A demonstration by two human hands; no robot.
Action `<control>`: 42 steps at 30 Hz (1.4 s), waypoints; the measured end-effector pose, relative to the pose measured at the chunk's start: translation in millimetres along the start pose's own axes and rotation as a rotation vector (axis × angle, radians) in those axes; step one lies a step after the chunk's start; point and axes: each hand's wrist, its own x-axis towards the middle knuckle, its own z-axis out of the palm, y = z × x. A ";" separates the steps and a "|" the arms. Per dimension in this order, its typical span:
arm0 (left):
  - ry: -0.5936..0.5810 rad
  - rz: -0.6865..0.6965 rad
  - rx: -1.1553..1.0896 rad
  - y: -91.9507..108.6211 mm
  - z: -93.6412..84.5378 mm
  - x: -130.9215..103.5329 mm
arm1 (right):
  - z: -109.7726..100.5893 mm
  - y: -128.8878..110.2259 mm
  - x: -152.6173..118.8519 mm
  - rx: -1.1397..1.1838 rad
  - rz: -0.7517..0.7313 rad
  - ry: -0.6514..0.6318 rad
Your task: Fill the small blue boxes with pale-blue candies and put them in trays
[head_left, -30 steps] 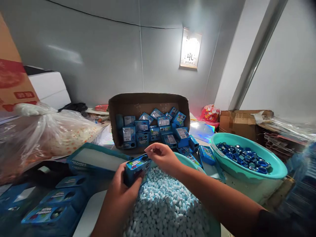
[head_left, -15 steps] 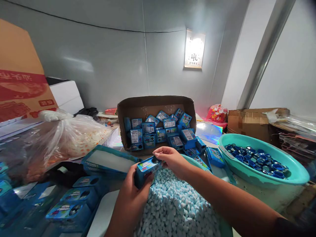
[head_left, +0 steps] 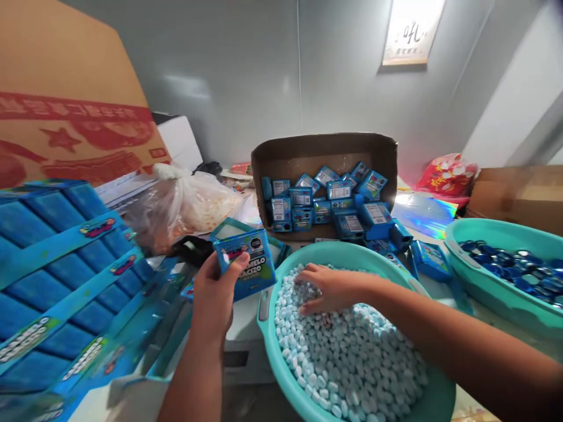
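My left hand [head_left: 215, 293] is closed around a small blue candy box [head_left: 257, 272], its printed face towards me, beside the rim of a turquoise basin [head_left: 270, 351]. A heap of pale blue and white candies [head_left: 352, 357] fills much of that basin. In the heap lies my right hand [head_left: 328, 288], thumb and fingers apart and curved, touching the candies; its fingertips are partly hidden among them. Behind the basin a brown carton [head_left: 325, 143] lies open towards me, holding several blue candy boxes [head_left: 303, 218]; more have spilled out at its right.
A second turquoise basin [head_left: 505, 234] at the right holds shiny blue round caps [head_left: 523, 269]. Display trays of blue boxes [head_left: 65, 281] stand at the left, before a large printed carton [head_left: 74, 88]. A tied clear plastic bag [head_left: 189, 199] sits behind them.
My right hand has left the box's top and gone down into the candies. The box in my left hand has turned its printed face towards me. My view has shifted left and down.
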 end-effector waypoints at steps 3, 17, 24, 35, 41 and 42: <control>0.079 -0.093 -0.082 -0.5 -19.8 9.1 | -5.1 0.2 -2.2 -0.068 -0.021 -0.060; -0.109 0.136 0.664 -22.1 -36.1 10.4 | -5.8 -4.1 -3.1 -0.132 -0.018 -0.002; -0.297 0.042 0.848 -16.2 -35.4 4.0 | -5.3 -1.8 -3.3 -0.140 -0.098 0.057; 0.027 0.366 0.554 -10.7 -34.2 1.6 | -11.6 -1.3 -5.0 -0.062 -0.137 0.145; 0.084 0.420 0.503 -10.5 -35.7 0.2 | -13.0 -1.5 -3.3 -0.029 -0.124 0.205; 0.087 0.428 0.505 -9.7 -35.7 -0.5 | -13.5 -2.1 -3.4 -0.023 -0.121 0.202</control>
